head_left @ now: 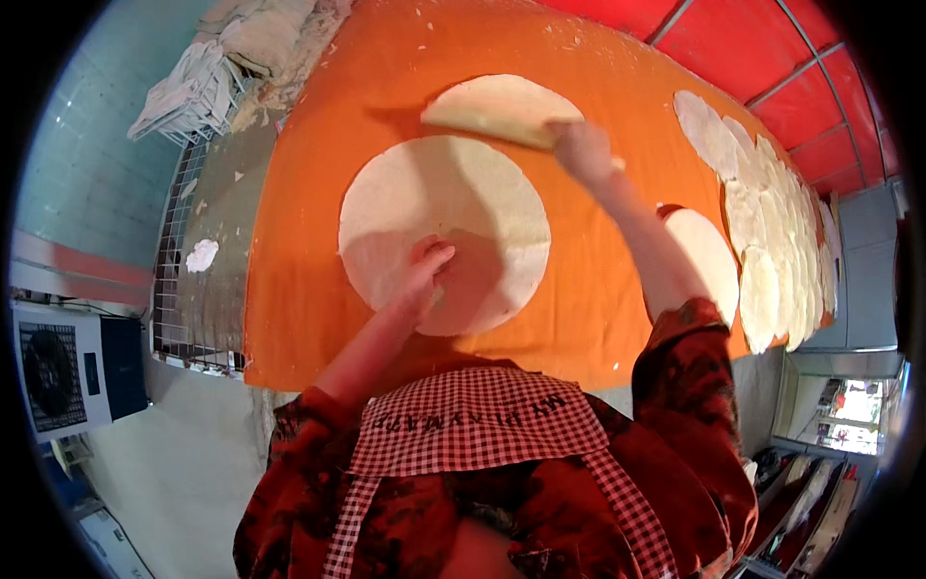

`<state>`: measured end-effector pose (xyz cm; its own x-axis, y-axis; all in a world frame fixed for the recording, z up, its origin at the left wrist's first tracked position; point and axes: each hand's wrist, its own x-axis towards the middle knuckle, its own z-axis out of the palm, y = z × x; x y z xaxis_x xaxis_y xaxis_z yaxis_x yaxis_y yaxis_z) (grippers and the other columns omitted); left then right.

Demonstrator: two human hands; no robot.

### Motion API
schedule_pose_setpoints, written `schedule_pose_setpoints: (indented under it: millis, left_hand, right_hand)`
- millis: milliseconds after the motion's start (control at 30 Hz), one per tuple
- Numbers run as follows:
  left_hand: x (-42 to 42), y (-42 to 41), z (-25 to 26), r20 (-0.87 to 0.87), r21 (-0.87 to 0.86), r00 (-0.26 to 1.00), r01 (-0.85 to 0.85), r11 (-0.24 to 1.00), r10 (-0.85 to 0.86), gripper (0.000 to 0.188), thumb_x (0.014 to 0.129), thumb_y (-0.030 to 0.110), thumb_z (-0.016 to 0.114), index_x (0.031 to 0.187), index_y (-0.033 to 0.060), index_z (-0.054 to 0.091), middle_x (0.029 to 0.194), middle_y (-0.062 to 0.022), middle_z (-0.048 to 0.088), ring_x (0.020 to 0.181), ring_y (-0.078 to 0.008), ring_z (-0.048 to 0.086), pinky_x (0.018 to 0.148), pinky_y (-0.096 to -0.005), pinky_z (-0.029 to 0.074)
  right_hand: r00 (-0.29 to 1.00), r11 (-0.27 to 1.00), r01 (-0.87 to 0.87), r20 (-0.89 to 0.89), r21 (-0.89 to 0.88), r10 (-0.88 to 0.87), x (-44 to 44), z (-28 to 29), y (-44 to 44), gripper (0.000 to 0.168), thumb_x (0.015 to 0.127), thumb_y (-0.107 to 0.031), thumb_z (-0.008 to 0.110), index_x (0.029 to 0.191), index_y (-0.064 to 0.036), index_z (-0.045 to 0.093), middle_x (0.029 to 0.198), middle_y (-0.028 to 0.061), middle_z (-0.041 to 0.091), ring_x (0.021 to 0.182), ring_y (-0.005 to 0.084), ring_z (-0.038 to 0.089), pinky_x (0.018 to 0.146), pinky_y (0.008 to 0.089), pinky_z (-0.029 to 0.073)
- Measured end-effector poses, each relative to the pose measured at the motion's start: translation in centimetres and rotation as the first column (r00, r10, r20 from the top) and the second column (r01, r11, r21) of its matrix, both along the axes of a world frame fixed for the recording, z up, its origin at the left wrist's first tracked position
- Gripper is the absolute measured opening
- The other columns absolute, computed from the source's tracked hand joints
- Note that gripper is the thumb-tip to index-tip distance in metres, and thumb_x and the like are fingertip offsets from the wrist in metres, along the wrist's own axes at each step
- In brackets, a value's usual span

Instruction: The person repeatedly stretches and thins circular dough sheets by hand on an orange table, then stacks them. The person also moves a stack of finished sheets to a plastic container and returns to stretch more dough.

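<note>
A large round sheet of thin dough or flatbread (405,195) lies flat on an orange cloth (311,289) before me. Over its lower middle is my left hand (432,271), fingers bent; whether it holds anything cannot be told. My right hand (584,150), reaching up and to the right, grips the lower right edge of a second pale round sheet (499,108), whose near edge looks raised or folded. Beneath my right forearm another round sheet (698,253) rests at the right. Shadows of my arms fall across the middle sheet.
Overlapping flatbreads (767,246) cover the far right of the cloth. At the upper left, a white wire rack (192,101) holds crumpled cloths beside a sack. A scrap of dough (202,255) lies on the grey board at left. Red panels (723,51) border the far side.
</note>
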<state>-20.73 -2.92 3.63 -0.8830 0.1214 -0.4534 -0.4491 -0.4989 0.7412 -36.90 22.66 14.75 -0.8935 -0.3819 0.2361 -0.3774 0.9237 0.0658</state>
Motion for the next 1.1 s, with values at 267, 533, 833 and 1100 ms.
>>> schedule_pose_setpoints:
  millis: [267, 533, 833, 1100]
  left_hand:
    - [12.2, -7.0, -1.8, -0.271, -0.466, 0.897, -0.44, 0.768, 0.35, 0.041, 0.084, 0.006, 0.062, 0.12, -0.0021, 0.044, 0.111, -0.0106, 0.053, 0.101, -0.0166, 0.053, 0.087, -0.0275, 0.045]
    - [13.2, -8.6, -1.9, -0.001, 0.071, 0.958, -0.284, 0.956, 0.285, 0.032, 0.092, 0.012, 0.049, 0.117, -0.005, 0.04, 0.114, -0.0196, 0.056, 0.108, -0.0312, 0.058, 0.093, -0.0391, 0.049]
    - [11.5, -7.5, -1.8, -0.063, 0.229, 0.988, -0.124, 0.965, 0.142, 0.031, 0.095, 0.017, 0.044, 0.115, -0.0048, 0.049, 0.119, -0.0184, 0.054, 0.113, -0.0292, 0.052, 0.101, -0.042, 0.041]
    - [9.1, -6.6, -2.6, 0.094, 0.23, 0.979, -0.196, 0.953, 0.179, 0.03, 0.089, 0.014, 0.053, 0.115, -0.001, 0.05, 0.119, -0.0147, 0.055, 0.111, -0.0276, 0.054, 0.098, -0.0426, 0.044]
  right_hand:
    - [0.954, 0.879, -0.272, -0.231, -0.392, 0.192, 17.5, -2.9, -8.3, 0.027, 0.067, 0.0, 0.055, 0.092, -0.001, 0.065, 0.088, 0.0154, 0.065, 0.076, 0.0298, 0.064, 0.061, 0.0386, 0.052]
    - [0.955, 0.918, -0.297, -0.062, -0.261, 0.291, 21.5, -12.2, -9.9, 0.032, 0.063, -0.006, 0.06, 0.095, 0.0, 0.063, 0.096, 0.0139, 0.065, 0.085, 0.0272, 0.065, 0.069, 0.0342, 0.053]
    - [0.955, 0.926, -0.284, -0.159, -0.248, 0.25, 23.7, -13.1, -12.5, 0.033, 0.064, -0.006, 0.059, 0.097, -0.001, 0.061, 0.101, 0.0136, 0.061, 0.092, 0.0282, 0.062, 0.072, 0.0358, 0.052]
    - [0.951, 0.935, -0.292, 0.041, -0.203, 0.306, 24.3, -11.8, -11.4, 0.05, 0.064, -0.01, 0.063, 0.112, 0.003, 0.054, 0.124, 0.017, 0.051, 0.116, 0.0286, 0.05, 0.092, 0.0379, 0.044]
